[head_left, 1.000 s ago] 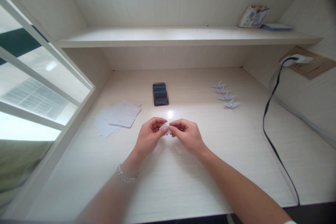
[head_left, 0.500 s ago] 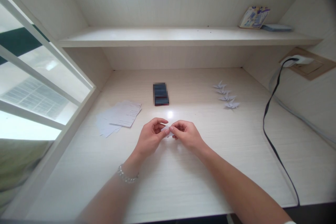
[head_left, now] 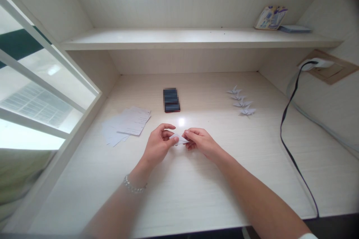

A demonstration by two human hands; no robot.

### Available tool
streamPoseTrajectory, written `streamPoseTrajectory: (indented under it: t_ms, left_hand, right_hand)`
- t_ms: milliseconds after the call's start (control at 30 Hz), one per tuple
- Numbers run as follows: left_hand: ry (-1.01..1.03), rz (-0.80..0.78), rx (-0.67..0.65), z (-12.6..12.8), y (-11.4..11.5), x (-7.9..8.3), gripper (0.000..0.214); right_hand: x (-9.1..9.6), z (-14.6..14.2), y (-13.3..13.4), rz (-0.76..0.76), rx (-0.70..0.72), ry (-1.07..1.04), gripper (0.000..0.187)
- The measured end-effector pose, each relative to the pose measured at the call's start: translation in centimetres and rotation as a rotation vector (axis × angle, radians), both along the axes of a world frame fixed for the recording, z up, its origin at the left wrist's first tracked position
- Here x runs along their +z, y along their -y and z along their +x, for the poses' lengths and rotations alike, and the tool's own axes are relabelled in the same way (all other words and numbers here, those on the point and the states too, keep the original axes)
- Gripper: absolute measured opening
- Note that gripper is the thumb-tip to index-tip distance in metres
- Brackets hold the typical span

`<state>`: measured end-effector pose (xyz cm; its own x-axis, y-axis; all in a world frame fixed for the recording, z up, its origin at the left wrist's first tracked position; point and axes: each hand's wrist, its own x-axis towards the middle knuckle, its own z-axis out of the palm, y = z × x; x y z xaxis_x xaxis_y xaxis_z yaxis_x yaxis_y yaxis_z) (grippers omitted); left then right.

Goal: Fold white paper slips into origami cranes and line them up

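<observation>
My left hand (head_left: 157, 144) and my right hand (head_left: 199, 141) meet over the middle of the desk (head_left: 196, 190), both pinching a small folded white paper piece (head_left: 179, 139) between thumb and fingers. The paper lies flat and pointed between the fingertips, just above the desktop. A beaded bracelet (head_left: 134, 186) circles my left wrist. A loose stack of white paper sheets (head_left: 126, 125) lies to the left of my hands. Several finished folded paper cranes (head_left: 241, 101) stand in a row at the back right.
A dark, blurred rectangular object (head_left: 171, 100) lies behind my hands. A black cable (head_left: 291, 127) runs from a wall plug (head_left: 316, 63) down across the desk's right side. A shelf (head_left: 196, 39) above carries a printed packet (head_left: 270, 17). A window frame borders the left.
My hands have drawn slightly apart, and the folded paper between them now shows more, stretched out flat. My right hand shifted a little to the right.
</observation>
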<state>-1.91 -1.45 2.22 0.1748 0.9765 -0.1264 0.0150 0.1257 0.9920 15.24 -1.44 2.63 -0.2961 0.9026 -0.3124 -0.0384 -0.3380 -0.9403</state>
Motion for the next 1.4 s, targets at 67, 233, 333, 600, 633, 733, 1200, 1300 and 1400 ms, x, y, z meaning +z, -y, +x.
streamPoseTrajectory:
  t_ms: [67, 233, 333, 600, 633, 733, 1200, 1300, 1400]
  left_hand:
    - [0.006, 0.001, 0.016, -0.12, -0.07, 0.0, 0.036]
    - [0.003, -0.002, 0.029, -0.1, -0.05, -0.02, 0.036]
    - [0.023, -0.003, 0.033, -0.11, -0.09, -0.07, 0.035]
    - [-0.001, 0.012, 0.012, 0.01, -0.05, -0.3, 0.031]
    - [0.019, -0.005, 0.0, 0.02, -0.04, -0.22, 0.03]
    - [0.085, -0.059, -0.014, 0.05, -0.03, 0.07, 0.028]
    - [0.019, 0.077, 0.069, 0.37, 0.04, -0.14, 0.03]
    - [-0.033, 0.044, 0.013, 0.36, 0.1, 0.05, 0.03]
    - [-0.11, 0.017, -0.053, 0.4, 0.14, 0.07, 0.024]
  right_hand:
    - [0.03, 0.31, -0.09, 0.016, 0.028, 0.045, 0.026]
    - [0.05, 0.32, 0.26, 0.194, 0.046, 0.249, 0.022]
    - [0.1, 0.06, 0.45, 0.279, -0.003, 0.328, 0.021]
    - [0.17, 0.0, 0.34, 0.237, 0.054, 0.277, 0.021]
    - [0.17, -0.02, 0.36, 0.249, 0.041, 0.288, 0.021]
    - [0.25, -0.05, 0.42, 0.254, 0.009, 0.278, 0.02]
    - [0.06, 0.03, 0.39, 0.238, 0.026, 0.268, 0.019]
    - [0.14, 0.02, 0.48, 0.277, 0.017, 0.288, 0.019]
    - [0.25, 0.01, 0.48, 0.27, 0.026, 0.274, 0.02]
